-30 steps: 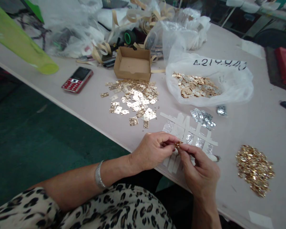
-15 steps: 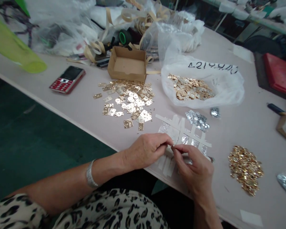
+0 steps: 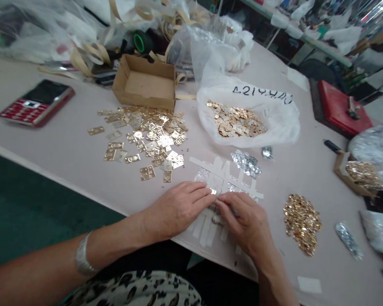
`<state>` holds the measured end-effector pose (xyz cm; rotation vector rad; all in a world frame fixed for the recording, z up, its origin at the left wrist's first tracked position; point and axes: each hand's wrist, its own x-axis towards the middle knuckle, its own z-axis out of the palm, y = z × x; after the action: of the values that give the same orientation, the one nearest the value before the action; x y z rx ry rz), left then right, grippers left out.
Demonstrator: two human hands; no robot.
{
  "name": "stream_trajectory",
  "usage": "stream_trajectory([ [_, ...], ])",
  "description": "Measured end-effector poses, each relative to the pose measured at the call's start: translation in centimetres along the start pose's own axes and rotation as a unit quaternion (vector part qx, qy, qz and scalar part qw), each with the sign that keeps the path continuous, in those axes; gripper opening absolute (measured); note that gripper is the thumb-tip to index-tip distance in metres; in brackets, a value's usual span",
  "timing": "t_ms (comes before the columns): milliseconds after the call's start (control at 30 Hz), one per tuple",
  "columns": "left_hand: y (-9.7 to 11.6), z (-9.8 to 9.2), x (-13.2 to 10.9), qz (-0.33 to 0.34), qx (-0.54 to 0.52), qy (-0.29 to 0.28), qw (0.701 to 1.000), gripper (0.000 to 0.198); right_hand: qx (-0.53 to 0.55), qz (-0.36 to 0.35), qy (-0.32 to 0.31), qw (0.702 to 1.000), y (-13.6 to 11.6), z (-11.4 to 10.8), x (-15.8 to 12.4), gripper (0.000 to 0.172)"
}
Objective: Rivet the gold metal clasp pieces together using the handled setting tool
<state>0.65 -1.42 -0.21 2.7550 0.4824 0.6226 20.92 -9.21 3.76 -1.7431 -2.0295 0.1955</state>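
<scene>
My left hand (image 3: 178, 206) rests low over the white tape strips (image 3: 214, 170) on the table, its fingers together around a small gold plate whose edge shows at the fingertips. Close beside it, my right hand (image 3: 245, 221) pinches something too small to make out, its fingertips nearly touching the left ones. Clear plastic lies under the crossed strips. Left of the hands spreads a pile of gold plates (image 3: 156, 136). Beyond the strips is a small heap of silver discs (image 3: 245, 163), and to the right lies a heap of gold pieces (image 3: 302, 223).
An open cardboard box (image 3: 147, 83) stands behind the gold plates, with a red phone (image 3: 36, 104) to its left. A white bag (image 3: 284, 123) holds more metal pieces. At the right are a red case (image 3: 341, 108) and a small carton of gold parts (image 3: 341, 170).
The view has shifted, so table items appear further left. My hands have lowered onto the strips, and the left fingers have stretched out flatter.
</scene>
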Motion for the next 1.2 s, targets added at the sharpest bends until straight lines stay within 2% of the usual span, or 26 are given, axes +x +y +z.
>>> stream_trajectory([
  [100,-0.1,0.0,0.0,0.006,0.010,-0.009,1.000,0.029,-0.017,0.111,0.041,0.993,3.0,-1.3,0.8,0.018],
  [200,-0.1,0.0,0.1,0.008,0.014,-0.006,1.000,0.030,-0.056,0.146,0.040,0.987,5.9,-1.8,2.8,0.022],
  [300,-0.1,0.0,0.2,0.015,0.021,-0.001,1.000,0.031,-0.069,0.139,0.026,0.987,7.6,-1.3,5.2,0.023],
  [433,-0.2,0.1,0.1,0.014,0.015,-0.003,1.000,0.031,-0.094,0.102,0.004,0.990,8.1,-0.3,7.7,0.024],
  [667,-0.4,0.3,0.2,0.015,0.010,0.006,1.000,0.027,-0.160,0.018,-0.046,0.986,8.8,-0.2,9.1,0.021],
  [767,-0.4,0.2,0.2,0.011,0.009,0.005,1.000,0.026,-0.141,0.041,-0.016,0.989,7.9,-0.4,8.5,0.018],
  [833,-0.3,0.1,0.3,0.009,0.012,0.009,1.000,0.025,-0.108,0.051,0.017,0.993,6.4,-0.6,7.4,0.016],
  [900,-0.3,0.0,0.4,0.010,0.019,0.017,1.000,0.023,-0.069,0.028,0.033,0.997,4.4,-0.8,5.8,0.013],
  [1067,-0.2,0.0,0.4,0.014,0.032,0.029,0.999,0.020,-0.044,-0.051,-0.003,0.998,0.1,-0.5,2.7,0.013],
  [1200,-0.1,0.1,0.4,0.008,0.036,0.022,0.999,0.022,-0.103,-0.085,-0.018,0.991,-1.1,0.3,2.1,0.014],
])
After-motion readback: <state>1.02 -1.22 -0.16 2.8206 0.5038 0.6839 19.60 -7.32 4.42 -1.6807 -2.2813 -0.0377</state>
